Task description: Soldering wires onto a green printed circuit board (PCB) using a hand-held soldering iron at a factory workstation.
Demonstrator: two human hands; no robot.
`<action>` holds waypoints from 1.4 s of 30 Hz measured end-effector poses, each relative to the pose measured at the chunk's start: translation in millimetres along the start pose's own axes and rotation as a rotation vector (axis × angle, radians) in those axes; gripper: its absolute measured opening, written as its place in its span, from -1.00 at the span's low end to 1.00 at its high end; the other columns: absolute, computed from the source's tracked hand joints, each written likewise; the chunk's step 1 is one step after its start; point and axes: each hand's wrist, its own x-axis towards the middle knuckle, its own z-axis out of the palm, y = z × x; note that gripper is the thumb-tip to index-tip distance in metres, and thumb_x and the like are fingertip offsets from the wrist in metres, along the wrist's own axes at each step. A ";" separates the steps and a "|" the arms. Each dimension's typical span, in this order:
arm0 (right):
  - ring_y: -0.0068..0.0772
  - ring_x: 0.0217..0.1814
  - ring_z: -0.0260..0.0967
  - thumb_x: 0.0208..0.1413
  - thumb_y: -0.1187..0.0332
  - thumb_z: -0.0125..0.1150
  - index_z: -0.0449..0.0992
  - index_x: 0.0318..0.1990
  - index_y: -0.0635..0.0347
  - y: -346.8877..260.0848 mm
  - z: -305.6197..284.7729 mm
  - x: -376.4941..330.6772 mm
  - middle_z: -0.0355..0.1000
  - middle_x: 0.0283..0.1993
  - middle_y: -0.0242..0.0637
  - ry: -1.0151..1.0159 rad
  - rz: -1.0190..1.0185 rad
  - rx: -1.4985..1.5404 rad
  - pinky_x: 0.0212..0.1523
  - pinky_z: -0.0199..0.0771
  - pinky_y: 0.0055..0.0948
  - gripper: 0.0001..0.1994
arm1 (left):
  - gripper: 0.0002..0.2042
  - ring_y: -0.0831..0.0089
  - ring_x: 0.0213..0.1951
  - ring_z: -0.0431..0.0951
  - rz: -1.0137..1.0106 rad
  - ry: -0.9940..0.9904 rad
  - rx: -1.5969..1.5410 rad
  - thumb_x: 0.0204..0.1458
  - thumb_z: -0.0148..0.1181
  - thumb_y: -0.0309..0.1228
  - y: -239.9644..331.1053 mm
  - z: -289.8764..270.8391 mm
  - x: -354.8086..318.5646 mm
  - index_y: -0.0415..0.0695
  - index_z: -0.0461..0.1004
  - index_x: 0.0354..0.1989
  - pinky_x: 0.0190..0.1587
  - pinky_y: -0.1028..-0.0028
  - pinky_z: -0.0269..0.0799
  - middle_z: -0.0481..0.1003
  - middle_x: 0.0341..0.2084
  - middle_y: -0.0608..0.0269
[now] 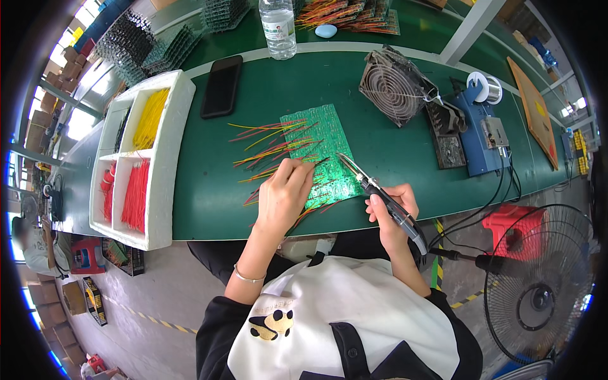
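Note:
A green circuit board panel (326,136) lies on the bench in front of me. Red, yellow and black wires (263,155) stick out from its left side. My left hand (285,193) is over the board's left edge, thumb and fingertips pinched on a thin dark wire (322,161) that runs onto the board. My right hand (391,212) grips a soldering iron (389,206) with a black handle. The iron slants up and left, its metal tip (342,156) over the right part of the board. Whether the tip touches the board I cannot tell.
A white foam box (164,171) of cut wires stands left, beside a black phone (221,87). Behind are a water bottle (277,31) and a small fan (392,88). A blue solder feeder (478,136) with cables stands right, near a large floor fan (538,297).

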 end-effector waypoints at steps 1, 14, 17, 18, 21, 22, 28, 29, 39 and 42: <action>-0.58 -0.58 0.35 0.01 0.50 0.16 0.26 -0.33 0.31 -0.3 0.1 0.1 0.40 -0.49 -0.15 -0.024 0.008 -0.019 -0.60 0.36 -0.66 -0.82 | -0.88 0.36 -0.61 0.45 0.004 0.007 0.007 -0.15 0.21 -0.58 0.2 -0.3 0.4 -0.18 0.46 -0.39 -0.61 0.46 0.39 0.38 -0.49 0.27; -0.64 -0.60 0.30 0.04 0.48 0.15 0.25 -0.29 0.29 -0.3 -18.7 8.1 0.35 -0.54 -0.27 0.208 -0.132 0.033 -0.46 0.42 -0.63 -0.82 | -0.89 0.51 -0.60 0.39 -0.152 0.125 0.044 -0.14 0.20 -0.64 -11.9 -45.4 -7.4 -0.21 0.52 -0.39 -0.63 0.56 0.27 0.45 -0.47 0.24; -0.62 -0.60 0.30 0.05 0.48 0.14 0.24 -0.26 0.28 1.0 -28.9 13.9 0.37 -0.51 -0.22 0.283 -0.176 -0.011 -0.50 0.38 -0.62 -0.81 | -0.88 0.69 -0.69 0.13 -0.357 0.299 0.035 -0.14 0.18 -0.68 -11.2 -61.5 -19.7 -0.22 0.54 -0.43 -0.69 0.63 -0.05 0.49 -0.49 0.29; -0.61 -0.59 0.31 0.05 0.47 0.15 0.24 -0.27 0.28 0.4 -29.5 16.4 0.38 -0.50 -0.21 0.306 -0.205 -0.039 -0.52 0.36 -0.62 -0.81 | -0.88 0.69 -0.69 0.13 -0.356 0.293 0.035 -0.14 0.18 -0.68 -5.8 -60.1 -21.0 -0.22 0.54 -0.43 -0.69 0.63 -0.05 0.49 -0.49 0.29; -0.60 -0.58 0.32 0.05 0.47 0.15 0.24 -0.26 0.29 1.1 -29.6 17.9 0.38 -0.50 -0.20 0.282 -0.182 -0.044 -0.52 0.37 -0.64 -0.80 | -0.85 0.59 -0.65 0.30 -0.130 0.209 -0.010 -0.18 0.21 -0.69 24.5 -39.9 -23.3 -0.23 0.54 -0.40 -0.65 0.61 0.17 0.47 -0.49 0.23; -0.60 -0.58 0.32 0.05 0.47 0.15 0.24 -0.26 0.29 3.1 -28.8 18.1 0.39 -0.49 -0.19 0.268 -0.188 -0.035 -0.52 0.37 -0.64 -0.80 | -0.84 0.54 -0.62 0.37 -0.052 0.195 -0.055 -0.20 0.22 -0.70 30.0 -27.1 -25.9 -0.23 0.53 -0.39 -0.62 0.60 0.25 0.46 -0.48 0.21; -0.60 -0.55 0.34 0.02 0.51 0.18 0.26 -0.24 0.32 3.9 -28.4 11.1 0.41 -0.45 -0.20 0.091 -0.150 -0.016 -0.51 0.38 -0.66 -0.78 | -0.80 0.43 -0.58 0.43 -0.107 0.069 -0.050 -0.20 0.22 -0.70 28.9 -0.5 -30.4 -0.21 0.53 -0.34 -0.57 0.49 0.36 0.42 -0.47 0.22; -0.60 -0.55 0.34 0.02 0.51 0.18 0.27 -0.24 0.32 4.3 -28.8 9.0 0.41 -0.45 -0.21 0.081 -0.147 -0.019 -0.52 0.38 -0.66 -0.79 | -0.80 0.43 -0.58 0.43 -0.106 0.069 -0.049 -0.20 0.22 -0.70 29.3 -0.7 -30.1 -0.21 0.53 -0.34 -0.57 0.49 0.36 0.42 -0.47 0.22; -0.60 -0.63 0.30 0.04 0.50 0.12 0.24 -0.31 0.31 -3.8 -21.8 -10.0 0.35 -0.58 -0.26 0.027 -0.030 -0.049 -0.33 0.50 -0.50 -0.84 | -0.79 0.48 -0.60 0.41 -0.093 0.019 -0.015 -0.20 0.21 -0.69 31.8 -1.9 -32.2 -0.24 0.52 -0.33 -0.55 0.49 0.34 0.39 -0.47 0.23; -0.60 -0.64 0.31 0.04 0.51 0.11 0.24 -0.32 0.31 -3.5 -22.2 -9.6 0.35 -0.59 -0.25 0.016 -0.050 -0.060 -0.38 0.49 -0.53 -0.85 | -0.79 0.48 -0.61 0.40 -0.085 0.016 -0.014 -0.20 0.22 -0.69 31.1 -2.5 -32.5 -0.24 0.52 -0.32 -0.56 0.49 0.33 0.39 -0.46 0.23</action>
